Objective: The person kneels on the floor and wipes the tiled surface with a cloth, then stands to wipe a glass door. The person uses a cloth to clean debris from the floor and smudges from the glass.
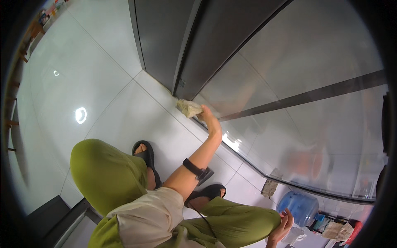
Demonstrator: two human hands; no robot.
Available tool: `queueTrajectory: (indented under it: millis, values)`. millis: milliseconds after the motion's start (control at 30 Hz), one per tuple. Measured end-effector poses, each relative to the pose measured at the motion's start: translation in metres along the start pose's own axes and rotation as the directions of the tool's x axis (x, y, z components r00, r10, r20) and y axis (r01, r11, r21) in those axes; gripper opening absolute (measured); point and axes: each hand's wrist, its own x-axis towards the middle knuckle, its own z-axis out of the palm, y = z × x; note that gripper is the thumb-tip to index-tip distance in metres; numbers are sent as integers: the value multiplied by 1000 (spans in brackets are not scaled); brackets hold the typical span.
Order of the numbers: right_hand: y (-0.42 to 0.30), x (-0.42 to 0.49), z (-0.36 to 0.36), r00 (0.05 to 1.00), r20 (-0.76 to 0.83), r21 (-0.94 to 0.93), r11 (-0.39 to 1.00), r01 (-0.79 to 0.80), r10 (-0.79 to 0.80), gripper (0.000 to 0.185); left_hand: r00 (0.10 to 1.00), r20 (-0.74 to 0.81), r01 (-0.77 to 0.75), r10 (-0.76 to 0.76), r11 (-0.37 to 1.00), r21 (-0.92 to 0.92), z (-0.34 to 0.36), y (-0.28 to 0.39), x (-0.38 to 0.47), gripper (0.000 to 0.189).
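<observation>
My left hand (211,119) holds a folded, pale yellow cloth (189,108) low down, where the dark door frame (186,85) meets the tiled floor. The cloth touches or nearly touches the frame's foot, and part of it is hidden by the fingers. A black strap with a small device (200,172) is around my left forearm. At the lower right, my right hand (283,226) rests at my right knee, in green trousers (242,220), with fingers apart and nothing seen in it.
A large glass panel (294,130) rises at the right, its lower edge close to the floor. A grey-brown cloth (269,187) lies by that edge, beside a blue water bottle (297,207). Shelved items (335,229) stand lower right. Black slippers (145,155) are on my feet.
</observation>
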Motion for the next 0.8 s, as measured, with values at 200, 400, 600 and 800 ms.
queueTrajectory:
  millis: [200,400,600,800]
  values:
    - [14,2,-3,1000,17,49,999,-7,6,38,968,136,245,-212,916,-316,-37,-19,73,93]
    - [19,1,-4,999,19,95,995,-41,39,35,932,137,361,-335,840,-404,-62,-39,121,96]
    - [14,6,5,1000,-21,58,998,-13,14,35,895,338,430,-290,763,-483,-50,-50,79,92]
    - [-10,-1,8,1000,-9,79,997,-18,19,34,832,490,465,-260,808,-361,-2,5,-19,91]
